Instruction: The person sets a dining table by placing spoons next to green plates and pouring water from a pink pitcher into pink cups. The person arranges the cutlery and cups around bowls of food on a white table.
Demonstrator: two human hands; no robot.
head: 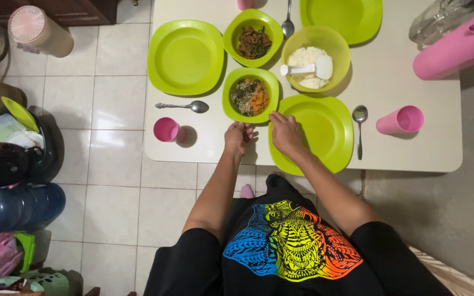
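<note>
I am looking straight down on a white table that is filling the upper half of the view. Largest on it are the green plates: one sitting at ten o'clock from my hands, another lying at one o'clock by the far edge, and the near plate resting right in front of me. My right hand is lying on the left rim of that near plate, fingers loosely together and pointing towards twelve, gripping nothing that I can see. My left hand is resting on the table just beside it, fingers curled under; I cannot tell whether it is pinching anything.

At twelve o'clock from both hands, just beyond the fingertips, a small green bowl of greens and orange shreds is standing. Further towards twelve, a second small bowl with dark food is sitting, and at one o'clock a bigger green bowl of rice is holding a white scoop.

A pink cup is standing at nine o'clock from my left hand, with a spoon lying above it. Another pink cup is lying on its side at three o'clock, a second spoon resting between it and the near plate.
</note>
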